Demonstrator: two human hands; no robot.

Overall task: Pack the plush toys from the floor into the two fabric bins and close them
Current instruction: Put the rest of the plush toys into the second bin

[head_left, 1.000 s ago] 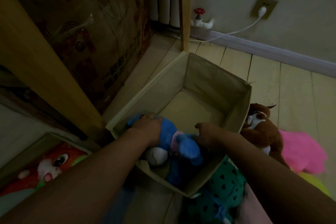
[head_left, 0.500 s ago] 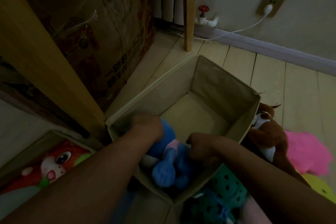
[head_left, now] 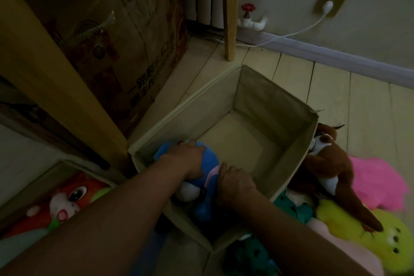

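An open beige fabric bin [head_left: 298, 148] stands on the floor. In its near left corner lies a blue plush toy [head_left: 209, 161] with a white muzzle and a pink band. My left hand [head_left: 188, 159] grips the toy's head from above. My right hand [head_left: 235, 180] grips its body at the pink band. Right of the bin lie a brown plush [head_left: 329, 163], a pink plush [head_left: 378, 182], a yellow-green plush [head_left: 367, 231] and a teal spotted plush [head_left: 293, 208]. A second bin [head_left: 44, 175] at the lower left holds an orange plush [head_left: 74, 199].
A large cardboard box [head_left: 125, 47] and a slanted wooden beam [head_left: 56, 78] stand left of the bin. A wooden leg [head_left: 230, 29], a pipe valve [head_left: 248, 8] and a plugged-in white cable [head_left: 291, 33] are along the far wall. Bare plank floor [head_left: 349, 101] lies behind the bin.
Both hands have pushed the blue plush lower into the bin's near left corner. The view has shifted a little, with the bin now nearer the frame's middle.
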